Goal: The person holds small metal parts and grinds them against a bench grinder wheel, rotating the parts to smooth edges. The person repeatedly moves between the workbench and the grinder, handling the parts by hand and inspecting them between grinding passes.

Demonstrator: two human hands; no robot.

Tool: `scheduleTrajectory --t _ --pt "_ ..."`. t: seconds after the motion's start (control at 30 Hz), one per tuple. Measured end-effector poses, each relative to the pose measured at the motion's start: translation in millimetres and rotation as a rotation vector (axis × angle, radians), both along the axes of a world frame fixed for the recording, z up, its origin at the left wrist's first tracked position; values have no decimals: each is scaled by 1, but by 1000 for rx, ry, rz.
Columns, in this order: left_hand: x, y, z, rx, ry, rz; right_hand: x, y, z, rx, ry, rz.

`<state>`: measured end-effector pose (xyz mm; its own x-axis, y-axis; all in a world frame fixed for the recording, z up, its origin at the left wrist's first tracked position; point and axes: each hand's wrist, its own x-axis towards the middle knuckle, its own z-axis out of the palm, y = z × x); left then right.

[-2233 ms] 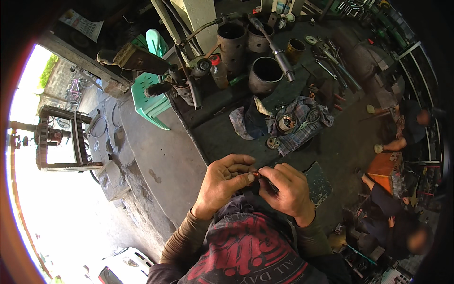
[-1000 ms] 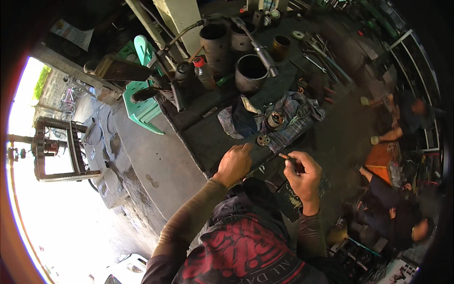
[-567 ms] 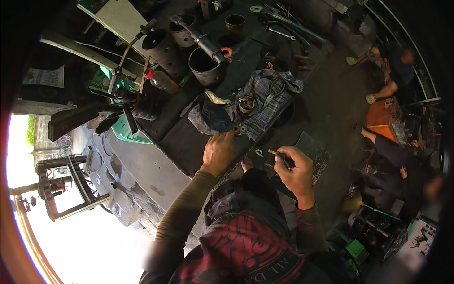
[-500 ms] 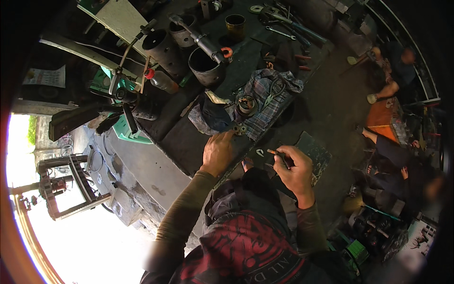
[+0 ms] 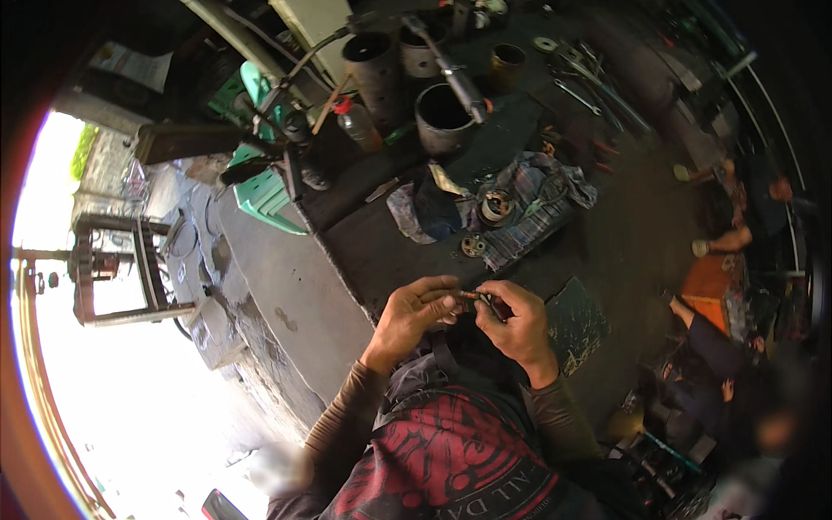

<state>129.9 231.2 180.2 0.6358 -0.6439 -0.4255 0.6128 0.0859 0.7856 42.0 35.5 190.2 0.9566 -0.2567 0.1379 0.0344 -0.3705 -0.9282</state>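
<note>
Above my lap, at the bench's near edge, my two hands are brought together. My right hand (image 5: pixel 518 325) pinches a small thin rod with a copper-coloured end (image 5: pixel 469 295). My left hand (image 5: pixel 418 316) has its thumb and fingers pressed together at the rod's tip; anything small within them is too small to make out. Beyond them on the bench lies a small round metal part with holes (image 5: pixel 473 246). Next to it a round tin (image 5: pixel 497 208) with dark contents rests on a checked cloth (image 5: pixel 533 232).
Large dark metal cylinders (image 5: pixel 445 121) stand at the back of the bench, near a bottle with a red cap (image 5: pixel 355 123). Wrenches (image 5: pixel 579 98) lie at the far right. A green plastic chair (image 5: pixel 264 204) is at the left. Other people (image 5: pixel 711 364) are at the right.
My left hand has drawn back from beside the holed metal part and met my right hand. The right hand has moved slightly left with the rod. The view has turned, shifting the bench rightward.
</note>
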Motion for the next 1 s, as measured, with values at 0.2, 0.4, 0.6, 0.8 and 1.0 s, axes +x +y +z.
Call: scheduleTrajectory --t 0.2,0.4,0.6,0.8,1.0 --pt "-22 37 5 -2 -26 208 26 38 -2 81 -34 198" --pt "-43 108 1 63 35 560 36 100 -24 1248 513 188" --pt "-66 207 -15 -133 171 860 47 190 -28 1403 609 293" --pt "-105 349 -22 -239 243 995 62 355 -15 1137 609 487" --pt "-95 476 -22 -275 280 1265 106 526 25 673 367 799"
